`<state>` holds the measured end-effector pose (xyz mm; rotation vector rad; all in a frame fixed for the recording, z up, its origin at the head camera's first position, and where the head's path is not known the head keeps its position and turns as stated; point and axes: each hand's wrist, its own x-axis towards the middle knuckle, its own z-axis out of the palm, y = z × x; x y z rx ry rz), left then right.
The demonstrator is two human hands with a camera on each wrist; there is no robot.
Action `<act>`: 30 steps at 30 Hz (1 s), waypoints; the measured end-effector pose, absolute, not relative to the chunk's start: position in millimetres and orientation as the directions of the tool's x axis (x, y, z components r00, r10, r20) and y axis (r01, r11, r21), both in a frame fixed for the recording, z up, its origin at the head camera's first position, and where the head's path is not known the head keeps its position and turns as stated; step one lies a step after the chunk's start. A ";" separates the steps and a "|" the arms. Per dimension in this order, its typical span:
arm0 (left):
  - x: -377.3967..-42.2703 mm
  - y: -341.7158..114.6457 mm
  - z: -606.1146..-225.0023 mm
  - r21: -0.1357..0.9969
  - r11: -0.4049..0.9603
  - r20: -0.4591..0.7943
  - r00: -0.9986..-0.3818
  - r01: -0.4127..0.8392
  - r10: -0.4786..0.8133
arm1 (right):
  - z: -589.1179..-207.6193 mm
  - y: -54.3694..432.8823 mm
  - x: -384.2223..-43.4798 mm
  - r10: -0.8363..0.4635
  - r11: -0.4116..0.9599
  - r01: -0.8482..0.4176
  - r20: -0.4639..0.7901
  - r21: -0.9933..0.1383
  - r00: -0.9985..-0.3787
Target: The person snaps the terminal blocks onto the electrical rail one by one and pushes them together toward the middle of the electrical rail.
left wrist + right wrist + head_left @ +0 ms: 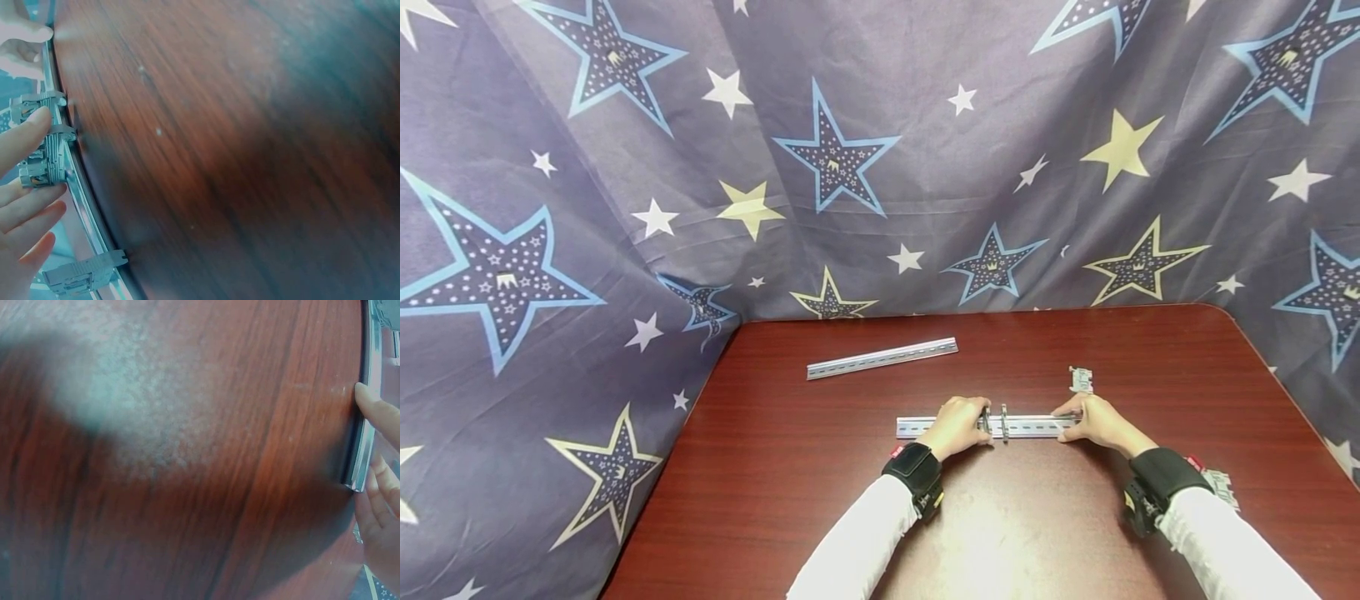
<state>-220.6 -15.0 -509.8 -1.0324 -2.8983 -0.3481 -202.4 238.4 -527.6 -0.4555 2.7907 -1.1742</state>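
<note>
The rail (1037, 427) that I pinch in my right hand (1102, 422) looks like bare metal, smooth and shiny along its edges; the second rail (882, 358) has the same silvery gleam; the grey blocks (42, 172) held in my left hand (957, 427) seem to be matt plastic, their sides ridged; the table (760, 483) looks like dark-streaked reddish wood, glossy enough to throw back a white glare, which looks finely mottled near my right wrist; the backdrop (880, 250) is matt printed cloth, creased; my sleeves (861, 537) are soft white cloth; my black wristbands (913, 469) look matt and fabric-like.
</note>
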 end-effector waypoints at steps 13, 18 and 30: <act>-219.4 -12.5 -511.8 0.213 0.757 0.122 -0.786 0.617 0.606 | -527.6 237.4 -202.2 -0.302 0.671 -0.239 0.036 -0.702 -0.953; -219.8 -11.0 -511.3 0.225 0.759 0.106 -0.789 0.612 0.605 | -526.4 237.0 -202.1 -0.295 0.675 -0.227 0.025 -0.702 -0.955; -218.3 -8.7 -512.5 0.190 0.749 0.138 -0.772 0.635 0.620 | -526.9 236.0 -201.3 -0.316 0.679 -0.276 0.068 -0.681 -0.946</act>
